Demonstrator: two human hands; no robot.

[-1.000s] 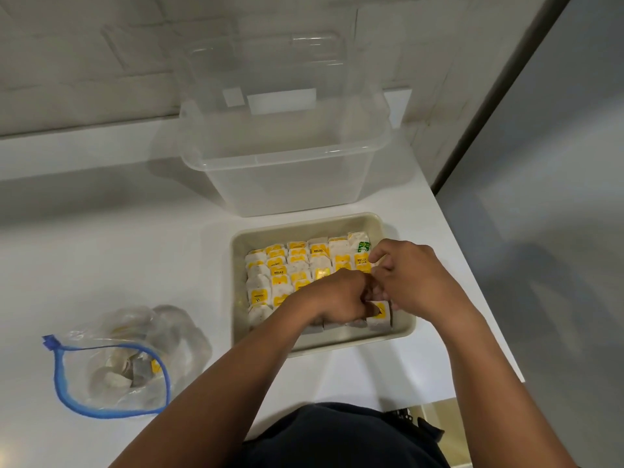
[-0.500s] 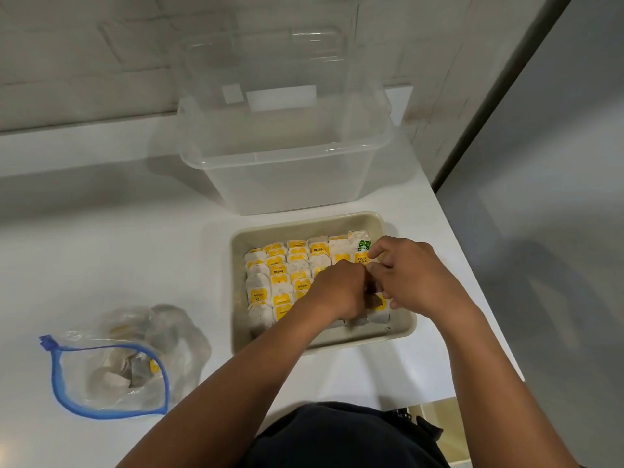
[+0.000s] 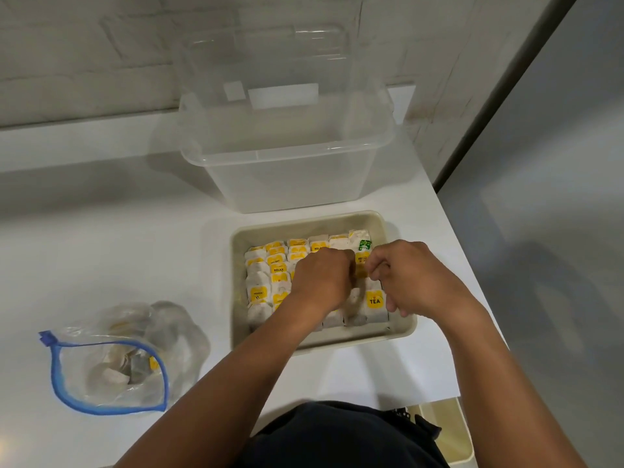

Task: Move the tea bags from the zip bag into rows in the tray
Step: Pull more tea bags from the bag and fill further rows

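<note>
**Both hands down among the packed tea bags in the tray**

A beige tray sits on the white bench, near its right edge, and is filled with tea bags standing in close rows. Most carry yellow labels; some read RELAX, one near the front right reads TEA, and one at the far right corner has a green label.

The left hand is over the middle of the tray, its fingers curled downward into the rows. Its fingertips are hidden behind the knuckles, so whether it pinches a bag cannot be told. The right hand is just beside it, over the right part of the tray, fingers also curled, with the thumb and forefinger drawn together close to a yellow-labelled bag; whether they actually grip it cannot be told. The two hands are close, with a narrow gap between them where yellow labels show.

Well to the left of the tray lies the zip bag, clear plastic with a blue zip strip, its mouth gaping open toward the viewer. A few tea bags lie loose inside it.

Behind the tray stands a clear plastic storage bin, near the tiled wall. A dark garment shows at the bottom edge of the view.
</note>
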